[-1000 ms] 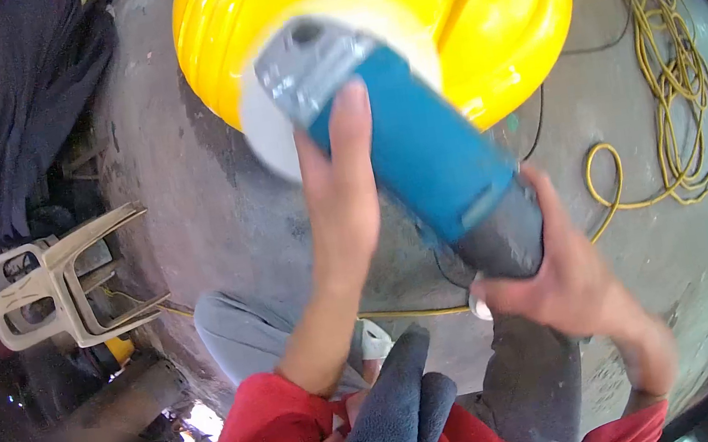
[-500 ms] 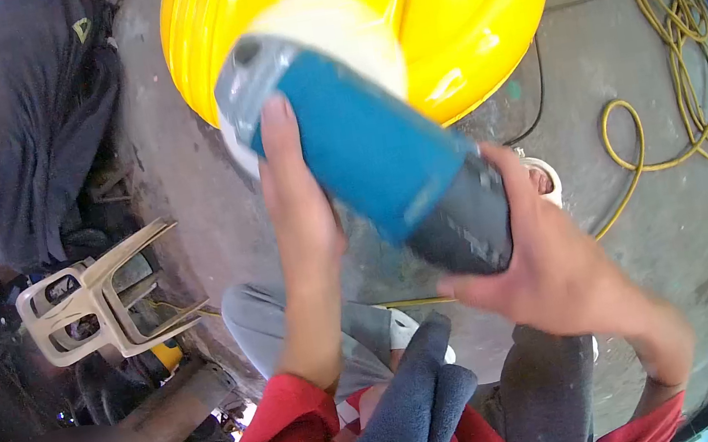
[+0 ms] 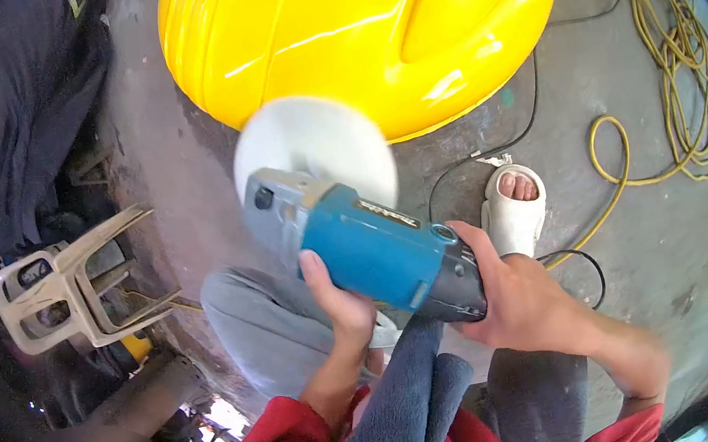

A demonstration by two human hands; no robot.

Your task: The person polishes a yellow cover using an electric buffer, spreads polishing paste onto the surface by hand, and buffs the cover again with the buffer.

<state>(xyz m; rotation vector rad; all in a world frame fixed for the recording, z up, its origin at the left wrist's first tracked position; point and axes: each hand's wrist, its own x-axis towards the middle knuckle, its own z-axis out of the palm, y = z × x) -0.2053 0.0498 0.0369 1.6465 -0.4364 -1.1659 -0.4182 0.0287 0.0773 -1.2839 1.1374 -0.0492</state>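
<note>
A blue and dark grey electric polisher (image 3: 367, 251) with a metal head is held between my two hands. My left hand (image 3: 344, 308) grips the blue body close behind the head, its thumb on the near side. My right hand (image 3: 524, 301) wraps around the dark rear end. The round white buffing pad (image 3: 314, 131) is blurred and faces away from me. In view, the pad overlaps the lower edge of a large glossy yellow moulded piece (image 3: 328, 39); whether they touch I cannot tell.
A yellow cable (image 3: 677, 108) lies coiled on the grey floor at the right. A black cord (image 3: 530, 119) runs near my sandalled foot (image 3: 514, 203). To the left are a beige plastic chair (image 3: 74, 287) and a dark cloth (image 3: 40, 111). A dark towel (image 3: 398, 405) hangs in front of me.
Both hands have drawn the polisher down toward me, off the middle of the yellow piece. Its pad shows more fully, and my sandalled foot is now uncovered. The grip stays the same.
</note>
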